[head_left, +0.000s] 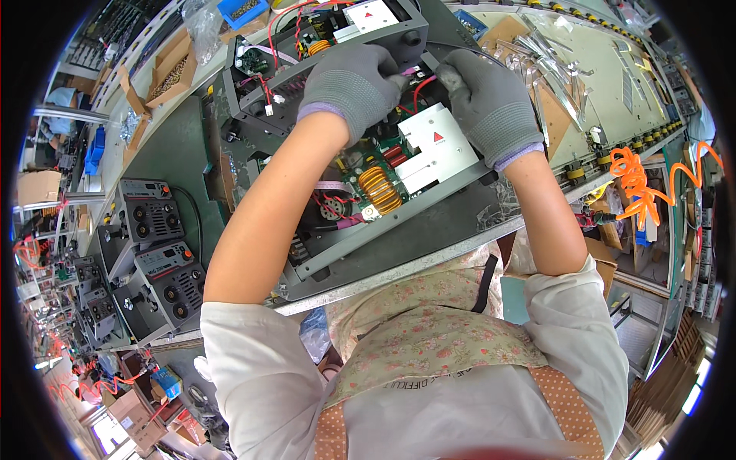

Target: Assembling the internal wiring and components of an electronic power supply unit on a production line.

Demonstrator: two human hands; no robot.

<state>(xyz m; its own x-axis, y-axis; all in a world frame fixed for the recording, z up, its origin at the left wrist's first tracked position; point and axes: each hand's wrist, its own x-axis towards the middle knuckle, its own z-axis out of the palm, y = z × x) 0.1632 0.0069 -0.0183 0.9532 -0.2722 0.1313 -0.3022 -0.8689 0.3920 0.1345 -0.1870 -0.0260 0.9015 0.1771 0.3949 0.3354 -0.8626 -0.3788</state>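
Observation:
An open metal chassis (399, 227) lies on the bench before me, its inside exposed. It holds a green circuit board, a silver heatsink cover (435, 146) with a red triangle mark, and a copper-wound coil (379, 190). My left hand (354, 86), in a grey glove, is curled over the chassis's far side, fingers closed; what they grip is hidden. My right hand (491, 100), gloved alike, has bent fingers at the far right of the chassis, closed on something unclear. A red wire (418, 96) with a pink sleeve runs up beside the right fingertips.
A second open chassis (253, 92) stands just beyond. Several metal strips (552, 69) lie at the far right. A cardboard box of screws (170, 73) and a blue bin (244, 11) stand far left. Finished-looking machines (172, 284) sit at left; an orange coiled hose (632, 180) hangs right.

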